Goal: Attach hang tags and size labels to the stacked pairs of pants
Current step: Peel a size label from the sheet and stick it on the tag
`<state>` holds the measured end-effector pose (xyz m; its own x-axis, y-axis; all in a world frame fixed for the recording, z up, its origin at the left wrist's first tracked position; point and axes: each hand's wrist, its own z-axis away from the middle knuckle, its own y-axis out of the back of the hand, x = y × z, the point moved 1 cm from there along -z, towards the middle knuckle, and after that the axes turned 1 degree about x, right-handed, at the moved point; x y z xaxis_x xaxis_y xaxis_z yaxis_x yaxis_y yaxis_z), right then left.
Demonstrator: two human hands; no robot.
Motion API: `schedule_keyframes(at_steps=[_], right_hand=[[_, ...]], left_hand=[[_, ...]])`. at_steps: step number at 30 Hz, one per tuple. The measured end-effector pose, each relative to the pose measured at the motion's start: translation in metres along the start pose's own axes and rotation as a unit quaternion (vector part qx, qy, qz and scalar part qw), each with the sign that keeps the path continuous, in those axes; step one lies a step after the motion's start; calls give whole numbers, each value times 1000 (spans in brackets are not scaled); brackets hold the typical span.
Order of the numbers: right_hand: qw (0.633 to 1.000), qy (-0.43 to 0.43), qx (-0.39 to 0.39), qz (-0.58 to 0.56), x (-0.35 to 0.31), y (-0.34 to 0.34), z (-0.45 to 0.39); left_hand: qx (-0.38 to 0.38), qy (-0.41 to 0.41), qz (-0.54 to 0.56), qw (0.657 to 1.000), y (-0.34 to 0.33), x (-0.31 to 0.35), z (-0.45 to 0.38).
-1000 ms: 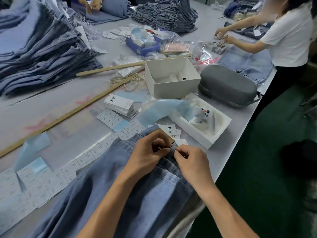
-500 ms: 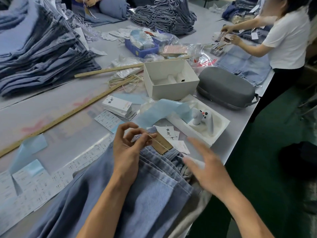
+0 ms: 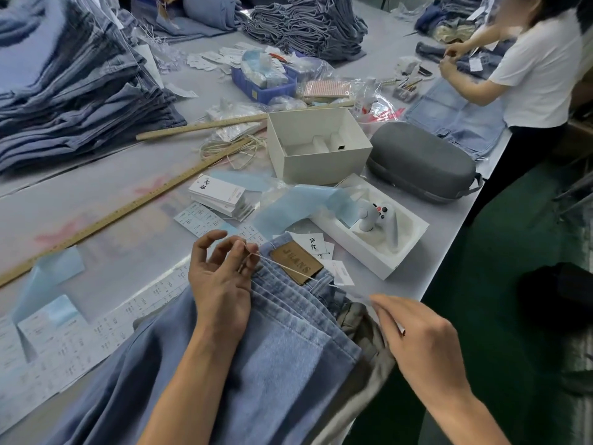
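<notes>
The left hand (image 3: 221, 284) hovers over the waistband of the pants (image 3: 256, 364), thumb and forefinger pinching a pale string (image 3: 288, 266) — the other fingers fan loosely. The string crosses the brown patch (image 3: 296, 263) to the right hand (image 3: 417, 342), whose fingers pinch its far end. A pale tabletop (image 3: 96, 200) carries hang tags (image 3: 218, 195), a white box (image 3: 317, 146) and a grey case (image 3: 420, 162).
</notes>
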<state>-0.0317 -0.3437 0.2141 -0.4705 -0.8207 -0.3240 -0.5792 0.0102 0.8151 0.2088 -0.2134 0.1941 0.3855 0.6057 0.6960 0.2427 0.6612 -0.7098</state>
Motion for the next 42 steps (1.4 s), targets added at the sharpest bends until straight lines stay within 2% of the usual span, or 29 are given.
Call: schedule_keyframes(at_steps=[3,5,11,16,19,23,28,32,38,42], right_hand=[[995,-7,98,7,-14,-7,3],[993,-23,117,-11,-28,-17,1],[998,15,-39,-42,-66,-36,7],[995,-38,-79,-54,-48,-27,4],[977,-113,-87,-159,-32,-25,-7],[946,-184,-44,-262,-17,-28,-33],[907,-190,-116,-358,-25,-41,-44],[930,-144,-132,-310,-32,-50,-38],[955,-122,-123,-243,-32,-56,-41],[960,-106,-140,-218,-32,-60,-48]], left_hand=[[-1,-2,-8,1000,-1,-1,0],[-2,-16,-27,1000,-3,-2,1],[10,-20,-21,1000,0,-1,1],[13,-15,-17,1000,-1,-1,0],[11,-13,-28,999,-2,-1,1],[7,-5,-22,1000,-5,1,2],[-16,-8,-56,998,-6,1,4],[-40,-15,-102,994,-5,2,5],[-88,-46,-181,979,-7,-2,7],[-109,-58,-216,969,-10,-5,9]])
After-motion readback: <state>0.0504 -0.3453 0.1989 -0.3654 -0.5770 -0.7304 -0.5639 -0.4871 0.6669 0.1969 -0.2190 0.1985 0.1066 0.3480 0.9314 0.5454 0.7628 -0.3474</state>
